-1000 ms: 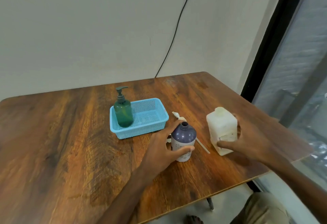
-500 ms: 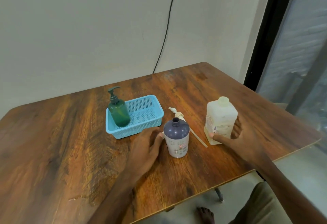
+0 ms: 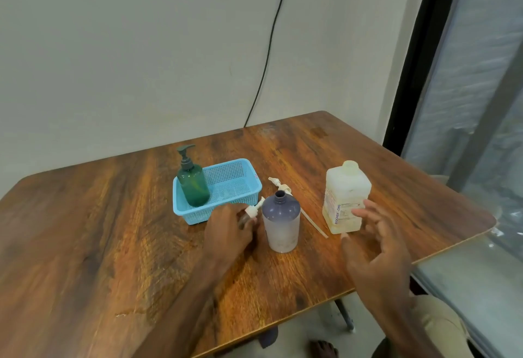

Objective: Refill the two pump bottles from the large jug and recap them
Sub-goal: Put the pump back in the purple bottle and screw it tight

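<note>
A plain room, either a home or a small office; which one is unclear. A wood-grain bench (image 3: 113, 244) fills the corner against a bare off-white wall (image 3: 141, 46) with a black cable (image 3: 268, 46) running down it. A dark-framed window (image 3: 481, 103) stands at right. A blue plastic basket (image 3: 181, 212) and a labelled jug (image 3: 346, 193) sit on the bench, and a bare foot (image 3: 322, 349) shows below.
</note>
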